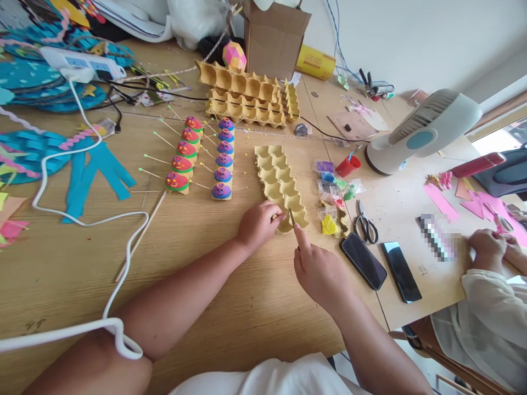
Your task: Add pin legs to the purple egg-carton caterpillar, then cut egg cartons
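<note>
My left hand (258, 224) grips the near end of a yellow egg-carton strip (280, 181) lying on the wooden table (197, 258). My right hand (317, 269) is closed round a thin dark blade-like tool (291, 217), index finger stretched along it, the tip touching the carton's near edge. Two rows of painted carton cups, red ones (184, 151) and purple ones (223, 159), with pins sticking out, stand to the left of the strip.
Stacked egg cartons (247, 93) and a cardboard box (274, 38) at the back. Small bags of coloured bits (333, 189), a red cup (348, 164), scissors (365, 224), two phones (381, 263), a white fan (420, 131). Another person's hands (492, 249) work at right. A white cable (94, 219) crosses left.
</note>
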